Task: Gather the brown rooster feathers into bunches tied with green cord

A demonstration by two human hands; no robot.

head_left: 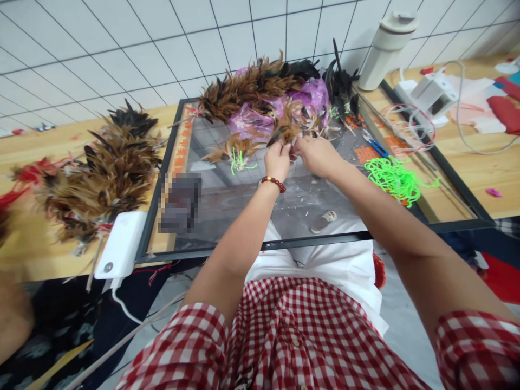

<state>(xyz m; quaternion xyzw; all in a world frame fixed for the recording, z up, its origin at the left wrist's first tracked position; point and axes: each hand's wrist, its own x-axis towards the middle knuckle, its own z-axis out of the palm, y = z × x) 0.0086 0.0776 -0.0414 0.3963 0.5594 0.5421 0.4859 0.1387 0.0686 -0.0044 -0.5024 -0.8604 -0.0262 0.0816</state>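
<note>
Close together over the glass panel (227, 216), my two hands pinch a small bunch of brown feathers (287, 125) at its base. My left hand (278, 160), with a dark red bead bracelet (273, 183) at the wrist, has its fingers closed. Fingers of my right hand (317, 154) are pressed together against the same base; what exactly lies between them is hidden. Left of my hands lies a feather bunch tied with green cord (238, 158). Behind them are a purple plastic bag (252, 122) with feathers in it and a long brown feather bundle (247, 89).
Right of me lie a heap of green cord (394, 179) and blue thread snips (376, 145). Black feathers (343, 84) and a white bottle (385, 51) stand behind. A feather pile (101, 179) and white power bank (121, 244) are at left, near another person's arm (14, 314).
</note>
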